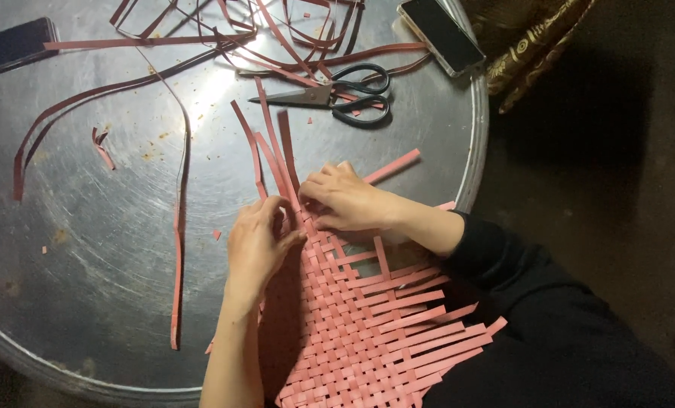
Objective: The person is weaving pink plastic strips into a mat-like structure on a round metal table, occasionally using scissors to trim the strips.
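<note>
A pink woven mat (360, 317) of flat strips lies on the round metal table (88, 249), its near part hanging over the table's edge. Loose strip ends (265, 140) fan out from its far edge. My left hand (258, 245) rests on the weave's left side, fingers curled and pinching a strip at the far edge. My right hand (349, 198) lies just opposite, fingertips pressing and gripping strips at the same spot. The two hands nearly touch. My right arm wears a black sleeve (503, 264).
Black-handled scissors (341, 94) lie shut beyond the mat. Many loose pink and dark red strips (179, 219) trail over the table's far and left parts. One phone (441, 34) sits at the far right rim, another dark phone (12, 45) at the far left. Patterned cloth (534, 38) lies beyond the rim.
</note>
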